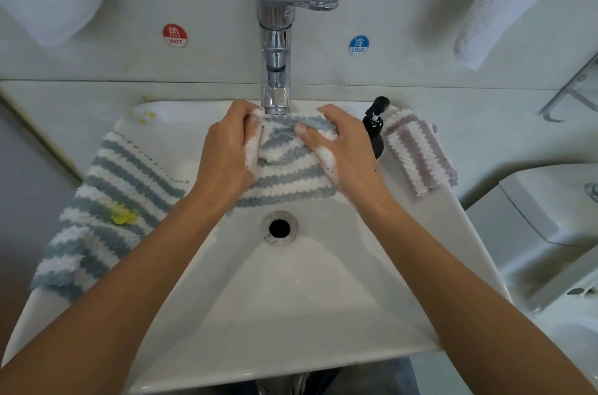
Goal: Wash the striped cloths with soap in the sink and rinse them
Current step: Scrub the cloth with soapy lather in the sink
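from the head view, our left hand (pixel 226 148) and right hand (pixel 339 148) both grip a bunched blue-and-white striped cloth (pixel 288 168), sudsy, under the tap (pixel 276 48) at the back of the sink (pixel 291 313). a second blue striped cloth (pixel 106 207), stained yellow, drapes over the left rim; a purple striped cloth (pixel 417 152) lies on the right rim beside the soap bottle (pixel 375 126). the basin's front around the drain (pixel 280 228) lies open.

A bathroom is shown: a white washbasin (pixel 323 313) under a chrome tap (pixel 276 48), hung towels (pixel 504 3), and probably a toilet (pixel 550 203) alongside.
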A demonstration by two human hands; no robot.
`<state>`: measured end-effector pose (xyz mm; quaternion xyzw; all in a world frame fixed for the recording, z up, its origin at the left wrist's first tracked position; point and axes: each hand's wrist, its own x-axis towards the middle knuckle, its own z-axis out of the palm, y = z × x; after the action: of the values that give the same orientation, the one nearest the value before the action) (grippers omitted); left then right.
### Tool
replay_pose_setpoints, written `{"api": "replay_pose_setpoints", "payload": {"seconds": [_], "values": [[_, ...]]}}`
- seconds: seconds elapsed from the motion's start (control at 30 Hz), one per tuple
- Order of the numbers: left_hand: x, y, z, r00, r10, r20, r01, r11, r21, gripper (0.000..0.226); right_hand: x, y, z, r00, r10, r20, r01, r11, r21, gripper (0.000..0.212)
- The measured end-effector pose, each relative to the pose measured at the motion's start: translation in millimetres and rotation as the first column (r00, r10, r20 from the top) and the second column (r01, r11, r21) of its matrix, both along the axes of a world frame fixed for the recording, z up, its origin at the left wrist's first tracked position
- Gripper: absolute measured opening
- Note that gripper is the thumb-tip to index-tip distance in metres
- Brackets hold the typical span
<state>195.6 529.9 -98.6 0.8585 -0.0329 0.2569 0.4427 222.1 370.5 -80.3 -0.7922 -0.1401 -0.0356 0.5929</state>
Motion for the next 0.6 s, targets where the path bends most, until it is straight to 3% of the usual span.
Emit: {"api": "replay_pose_setpoints", "payload": {"seconds": [0.13, 0.33, 0.47, 0.6], "values": [[-1, -3, 2, 0.999, -0.043, -0.012, 0.045, 0.987, 0.153, 0.016, 3, -3, -1, 0.999, -0.033, -0.012, 0.034, 0.996, 0.085, 0.038], [-3, -6, 7, 0.977, -0.096, -0.188, 0.125, 0.981, 0.146, 0.034, 7, -2, -4, 0.989, -0.136, -0.058, 0.142, 0.982, 0.123, 0.039], [2, -2, 7, 0.942, -0.170, -0.288, 0.144, 0.984, -0.109, 0.040, 8, -2, -5, 0.976, -0.204, -0.075, 0.213, 0.966, 0.149, 0.042], [3, 0, 8, 0.917, -0.302, -0.261, 0.171, 0.889, -0.426, 0.029, 10, -1, -10, 0.981, -0.145, -0.128, 0.164, 0.975, 0.151, 0.036]]}}
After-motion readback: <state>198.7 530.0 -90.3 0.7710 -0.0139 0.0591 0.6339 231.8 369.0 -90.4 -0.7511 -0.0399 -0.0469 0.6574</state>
